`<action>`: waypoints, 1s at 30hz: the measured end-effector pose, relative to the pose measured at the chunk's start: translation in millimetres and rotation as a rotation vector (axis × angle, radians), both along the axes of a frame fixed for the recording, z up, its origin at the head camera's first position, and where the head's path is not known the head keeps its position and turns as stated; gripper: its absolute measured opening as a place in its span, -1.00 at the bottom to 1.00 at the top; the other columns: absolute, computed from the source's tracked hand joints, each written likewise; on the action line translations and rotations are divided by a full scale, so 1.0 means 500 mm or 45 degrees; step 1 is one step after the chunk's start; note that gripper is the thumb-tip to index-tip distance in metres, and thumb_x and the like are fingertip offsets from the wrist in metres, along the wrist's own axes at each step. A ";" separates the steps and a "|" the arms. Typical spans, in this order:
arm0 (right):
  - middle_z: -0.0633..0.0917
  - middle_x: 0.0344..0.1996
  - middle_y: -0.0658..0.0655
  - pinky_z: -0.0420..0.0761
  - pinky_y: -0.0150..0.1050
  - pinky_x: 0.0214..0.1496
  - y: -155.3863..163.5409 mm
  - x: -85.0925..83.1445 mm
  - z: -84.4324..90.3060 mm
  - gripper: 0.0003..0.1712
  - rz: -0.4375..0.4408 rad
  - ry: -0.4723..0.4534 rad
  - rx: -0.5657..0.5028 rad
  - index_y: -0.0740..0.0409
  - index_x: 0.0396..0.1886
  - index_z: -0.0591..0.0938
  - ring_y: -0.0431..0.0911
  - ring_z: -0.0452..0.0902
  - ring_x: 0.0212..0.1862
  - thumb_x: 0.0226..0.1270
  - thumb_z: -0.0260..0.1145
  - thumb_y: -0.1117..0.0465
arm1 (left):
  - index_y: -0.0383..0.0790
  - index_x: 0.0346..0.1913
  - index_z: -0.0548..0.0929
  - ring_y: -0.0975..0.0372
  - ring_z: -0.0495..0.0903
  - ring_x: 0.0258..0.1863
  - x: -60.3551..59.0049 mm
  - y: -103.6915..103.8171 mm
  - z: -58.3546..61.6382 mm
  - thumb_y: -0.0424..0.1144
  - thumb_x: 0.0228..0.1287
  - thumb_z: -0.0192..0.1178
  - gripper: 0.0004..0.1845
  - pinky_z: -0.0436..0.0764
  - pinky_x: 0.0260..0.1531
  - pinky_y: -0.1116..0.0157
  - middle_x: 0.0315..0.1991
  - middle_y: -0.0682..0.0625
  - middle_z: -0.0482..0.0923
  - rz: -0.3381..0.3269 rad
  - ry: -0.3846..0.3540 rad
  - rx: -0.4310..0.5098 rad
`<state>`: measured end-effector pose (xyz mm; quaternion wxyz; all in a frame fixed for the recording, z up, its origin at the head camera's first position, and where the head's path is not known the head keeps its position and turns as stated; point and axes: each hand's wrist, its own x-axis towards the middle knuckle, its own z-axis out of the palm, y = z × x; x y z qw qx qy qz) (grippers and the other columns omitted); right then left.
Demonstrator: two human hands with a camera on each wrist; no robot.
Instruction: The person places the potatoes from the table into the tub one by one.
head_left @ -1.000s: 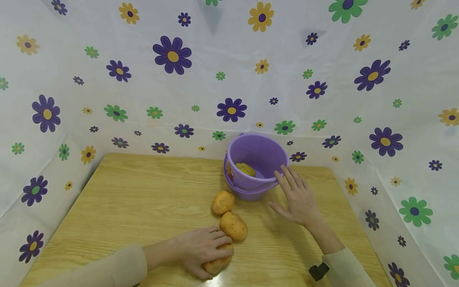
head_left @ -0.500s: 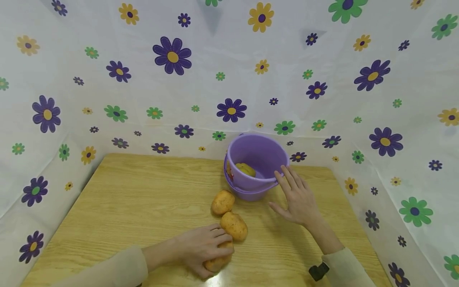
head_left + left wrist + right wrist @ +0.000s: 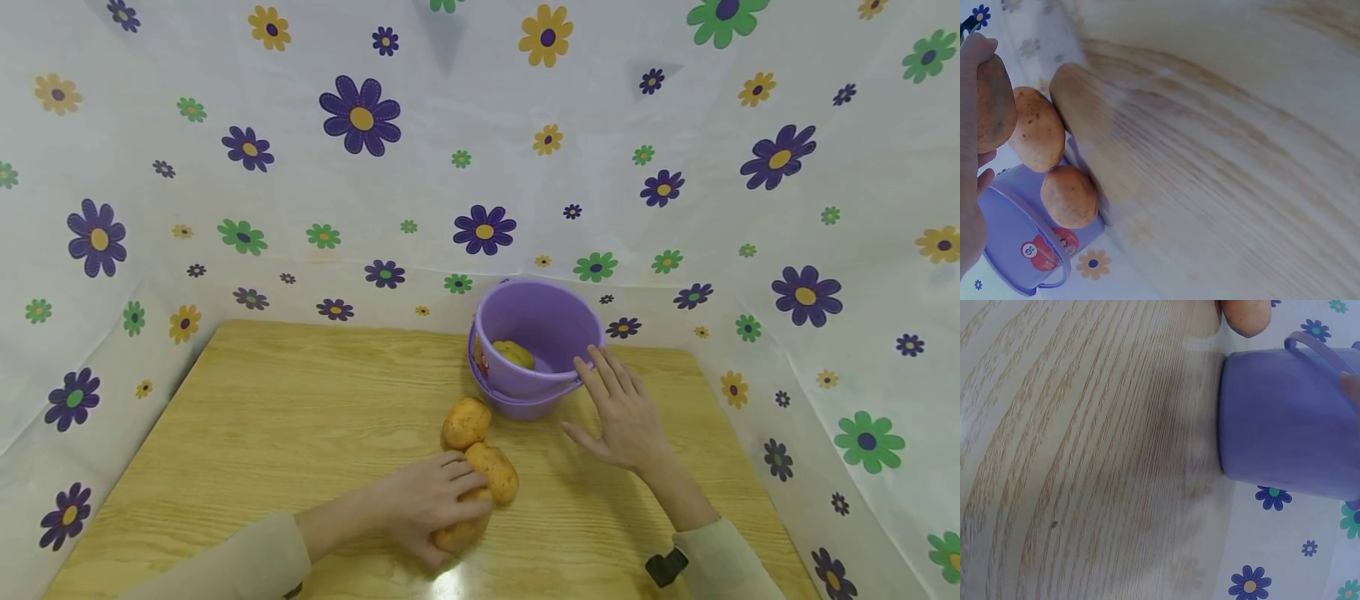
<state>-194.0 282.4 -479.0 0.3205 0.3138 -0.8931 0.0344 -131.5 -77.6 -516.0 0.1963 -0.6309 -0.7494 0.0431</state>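
Note:
At the front of the table my left hand (image 3: 423,504) grips a potato (image 3: 463,529), fingers curled over it from above. In the left wrist view, the thumb and fingers lie around this potato (image 3: 995,106). Just beyond it are a second potato (image 3: 495,473), partly behind my fingers, and a third potato (image 3: 467,422) nearer the bucket. The purple bucket (image 3: 525,396) stands upright at the back, a yellowish potato (image 3: 513,354) inside. My right hand (image 3: 626,417) has its fingers extended, fingertips at the bucket's right rim.
A wood-grain table (image 3: 300,400) carries everything. White flower-patterned sheeting (image 3: 420,183) rises behind it and on both sides. The bucket's handle (image 3: 480,379) hangs down along its front. A dark band (image 3: 667,568) sits at the right sleeve.
My left hand and its potato have shifted slightly forward and right, up against the second potato in the head view. The right hand and bucket have stayed in place.

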 end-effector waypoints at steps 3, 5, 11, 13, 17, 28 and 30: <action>0.42 0.54 0.40 0.54 0.31 0.39 0.000 0.000 0.000 0.14 -0.002 -0.003 0.000 0.22 0.58 0.37 0.34 0.37 0.51 0.46 -0.20 -0.61 | 0.05 0.38 0.50 0.19 0.61 0.19 -0.005 0.003 0.007 0.52 0.03 0.24 -0.09 0.58 0.29 0.18 0.22 0.02 0.61 0.009 0.012 0.015; 0.42 0.53 0.40 0.54 0.32 0.39 0.001 0.000 0.000 0.14 -0.001 -0.002 -0.001 0.22 0.58 0.38 0.34 0.38 0.50 0.46 -0.21 -0.61 | 0.04 0.38 0.50 0.18 0.60 0.18 -0.008 0.006 0.013 0.51 0.02 0.25 -0.08 0.59 0.27 0.17 0.22 0.02 0.61 0.019 0.021 0.025; 0.43 0.52 0.41 0.55 0.32 0.37 0.000 -0.001 0.000 0.13 0.006 0.007 0.000 0.22 0.58 0.38 0.34 0.38 0.50 0.47 -0.21 -0.59 | 0.01 0.35 0.54 0.13 0.62 0.22 -0.023 0.013 0.029 0.49 0.01 0.26 -0.09 0.59 0.30 0.12 0.24 -0.04 0.61 0.028 0.060 0.085; 0.43 0.52 0.41 0.55 0.32 0.37 -0.001 0.000 0.001 0.12 0.007 0.007 0.001 0.22 0.58 0.38 0.34 0.37 0.51 0.47 -0.20 -0.59 | 0.00 0.33 0.55 0.13 0.63 0.21 -0.028 0.014 0.031 0.47 0.03 0.26 -0.12 0.59 0.31 0.13 0.24 -0.06 0.62 0.029 0.068 0.117; 0.41 0.54 0.40 0.55 0.32 0.38 -0.002 0.002 0.004 0.13 -0.001 -0.006 0.003 0.21 0.58 0.38 0.33 0.35 0.53 0.46 -0.20 -0.60 | -0.01 0.32 0.54 0.13 0.65 0.15 -0.038 0.019 0.033 0.45 0.06 0.23 -0.15 0.60 0.28 0.15 0.21 -0.05 0.64 0.038 0.104 0.174; 0.44 0.52 0.40 0.56 0.33 0.36 0.001 -0.001 0.000 0.12 0.012 0.015 -0.006 0.21 0.58 0.38 0.33 0.38 0.50 0.46 -0.19 -0.59 | -0.01 0.28 0.57 0.10 0.65 0.10 -0.057 0.037 0.053 0.42 -0.06 0.32 -0.14 0.59 0.27 0.12 0.16 -0.06 0.64 0.070 0.077 0.318; 0.44 0.52 0.40 0.56 0.32 0.36 0.001 -0.002 0.000 0.12 0.012 0.020 -0.004 0.20 0.58 0.38 0.33 0.39 0.50 0.46 -0.19 -0.59 | -0.02 0.27 0.57 0.10 0.64 0.10 -0.062 0.041 0.060 0.42 -0.05 0.32 -0.14 0.60 0.29 0.12 0.16 -0.06 0.63 0.074 0.080 0.346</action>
